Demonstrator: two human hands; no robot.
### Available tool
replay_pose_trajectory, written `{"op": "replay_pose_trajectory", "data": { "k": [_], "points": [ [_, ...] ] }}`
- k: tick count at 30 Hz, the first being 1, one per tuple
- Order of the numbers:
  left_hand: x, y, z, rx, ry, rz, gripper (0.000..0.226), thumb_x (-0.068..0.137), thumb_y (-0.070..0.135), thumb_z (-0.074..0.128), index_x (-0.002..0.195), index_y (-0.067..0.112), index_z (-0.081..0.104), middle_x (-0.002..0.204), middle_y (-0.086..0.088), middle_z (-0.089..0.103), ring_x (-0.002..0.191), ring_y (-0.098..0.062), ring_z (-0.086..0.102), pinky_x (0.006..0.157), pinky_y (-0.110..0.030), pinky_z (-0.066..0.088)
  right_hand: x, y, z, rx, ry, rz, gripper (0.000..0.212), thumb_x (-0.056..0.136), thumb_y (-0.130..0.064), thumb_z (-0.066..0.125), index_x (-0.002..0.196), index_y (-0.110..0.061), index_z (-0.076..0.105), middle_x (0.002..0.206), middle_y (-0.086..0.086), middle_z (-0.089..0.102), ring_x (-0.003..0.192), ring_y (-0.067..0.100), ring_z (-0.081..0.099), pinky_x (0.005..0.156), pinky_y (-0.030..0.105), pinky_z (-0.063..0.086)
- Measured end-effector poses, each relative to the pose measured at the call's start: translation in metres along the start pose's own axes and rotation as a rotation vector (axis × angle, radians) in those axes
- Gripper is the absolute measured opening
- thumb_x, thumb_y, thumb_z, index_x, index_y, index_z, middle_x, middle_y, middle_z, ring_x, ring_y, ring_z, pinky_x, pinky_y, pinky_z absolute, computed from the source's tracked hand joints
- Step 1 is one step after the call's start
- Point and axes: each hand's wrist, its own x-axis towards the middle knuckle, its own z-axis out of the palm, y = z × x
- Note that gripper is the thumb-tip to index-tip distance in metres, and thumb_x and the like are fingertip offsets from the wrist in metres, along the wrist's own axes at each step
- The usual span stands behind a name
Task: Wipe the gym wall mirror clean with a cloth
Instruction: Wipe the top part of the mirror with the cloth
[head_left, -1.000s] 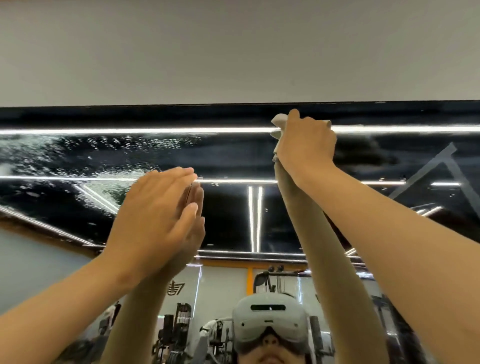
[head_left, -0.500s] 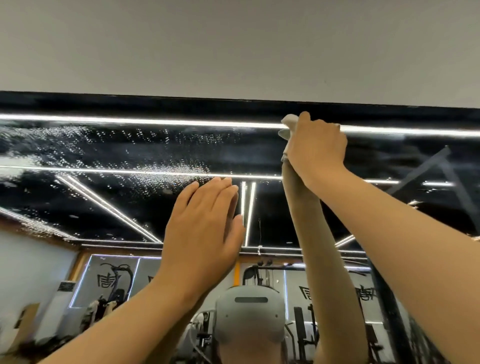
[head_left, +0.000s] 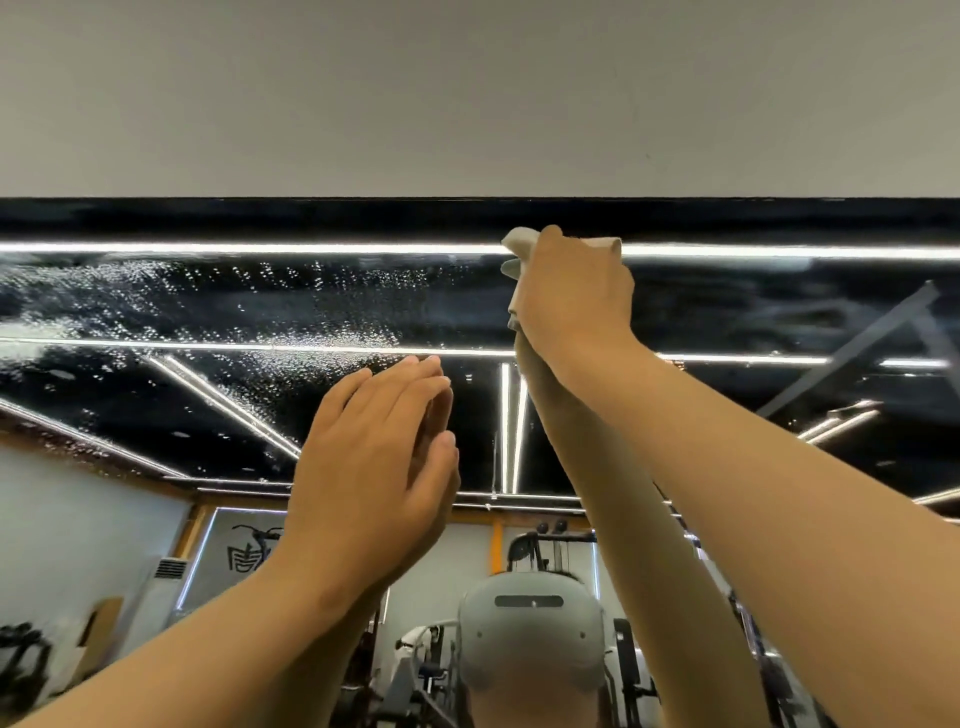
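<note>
Mirror (head_left: 208, 291): a flat glossy pane on the wall. Its top edge now runs level across the view. Half a second ago it sloped down to the right.

Cloth (head_left: 522, 241): a pale, soft wad pressed to the glass just below the mirror's top edge, right of centre. It has shifted left since the earlier frame and is closer to the droplet patch (head_left: 311, 332). Only its crumpled ends show, above and left of the fist.

Right hand (head_left: 571, 296): clenched round the cloth with its back to the camera and the arm stretched up. Same grasp as before.

Left hand (head_left: 369, 467): released, fingers straight and together, palm facing the glass, lower on the mirror near centre. The fingers now lean right; before they pointed more upright. The fingertips meet their reflection, so they are touching or nearly touching; I can't tell which.

The droplets are fine bright specks and smears across the upper left of the glass. The strip right of the cloth looks smooth and dark.

Reflections: long straight light strips (head_left: 311, 248), a rounded pale grey headset (head_left: 530, 623) at the bottom edge, and dark metal gym machines (head_left: 550, 551).

Above the mirror is a matt plain grey wall (head_left: 467, 93).
</note>
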Motion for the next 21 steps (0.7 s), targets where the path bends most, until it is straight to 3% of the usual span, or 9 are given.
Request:
{"op": "replay_pose_trajectory", "data": {
  "k": [4, 7, 11, 14, 18, 21],
  "points": [
    [0.0, -0.005, -0.004, 0.011, -0.021, 0.01, 0.048, 0.092, 0.038, 0.039, 0.13, 0.017, 0.06, 0.137, 0.005, 0.058, 0.129, -0.007, 0.044, 0.116, -0.026, 0.019, 0.002, -0.002, 0.0, 0.004, -0.041, -0.05, 0.029, 0.099, -0.016, 0.051, 0.126, -0.009, 0.049, 0.092, 0.002, 0.059, 0.079, 0.014, 0.042, 0.069, 0.027, 0.032],
    [-0.001, -0.014, -0.011, 0.053, -0.035, 0.001, 0.05, 0.093, 0.039, 0.037, 0.135, 0.018, 0.055, 0.139, 0.005, 0.056, 0.132, -0.009, 0.041, 0.116, -0.016, 0.01, 0.004, -0.003, -0.001, -0.02, -0.054, -0.083, 0.023, 0.098, -0.013, 0.052, 0.121, -0.011, 0.052, 0.067, -0.006, 0.034, 0.068, 0.012, 0.033, 0.075, 0.025, 0.027],
    [-0.001, -0.036, -0.02, 0.132, 0.002, -0.07, 0.052, 0.093, 0.038, 0.037, 0.138, 0.017, 0.05, 0.142, 0.0, 0.053, 0.135, -0.013, 0.04, 0.115, -0.019, 0.009, 0.002, -0.008, 0.0, -0.046, -0.051, -0.126, 0.02, 0.098, -0.011, 0.05, 0.118, -0.01, 0.054, 0.063, -0.005, 0.031, 0.07, 0.015, 0.034, 0.078, 0.027, 0.027],
    [-0.004, -0.059, -0.028, 0.19, 0.007, -0.097, 0.053, 0.093, 0.038, 0.037, 0.139, 0.015, 0.05, 0.142, -0.002, 0.053, 0.135, -0.016, 0.04, 0.114, -0.02, 0.01, 0.002, -0.018, 0.005, -0.032, -0.033, -0.15, 0.025, 0.1, -0.012, 0.048, 0.123, -0.014, 0.056, 0.063, -0.006, 0.036, 0.061, 0.013, 0.031, 0.079, 0.028, 0.031],
    [-0.012, -0.093, -0.046, 0.232, 0.009, -0.107, 0.054, 0.094, 0.038, 0.037, 0.141, 0.014, 0.049, 0.143, -0.003, 0.052, 0.136, -0.017, 0.039, 0.114, -0.02, 0.009, 0.004, -0.041, 0.012, -0.045, -0.021, -0.116, 0.018, 0.101, -0.014, 0.05, 0.115, -0.006, 0.058, 0.068, -0.002, 0.037, 0.073, 0.017, 0.038, 0.087, 0.032, 0.037],
    [-0.02, -0.123, -0.06, 0.235, 0.007, -0.122, 0.055, 0.093, 0.04, 0.035, 0.142, 0.015, 0.048, 0.145, -0.003, 0.051, 0.137, -0.017, 0.038, 0.114, -0.022, 0.009, 0.004, -0.063, 0.018, -0.044, -0.013, -0.108, 0.023, 0.101, -0.013, 0.049, 0.123, -0.009, 0.055, 0.065, -0.003, 0.035, 0.068, 0.016, 0.035, 0.086, 0.033, 0.038]
  ]
}}
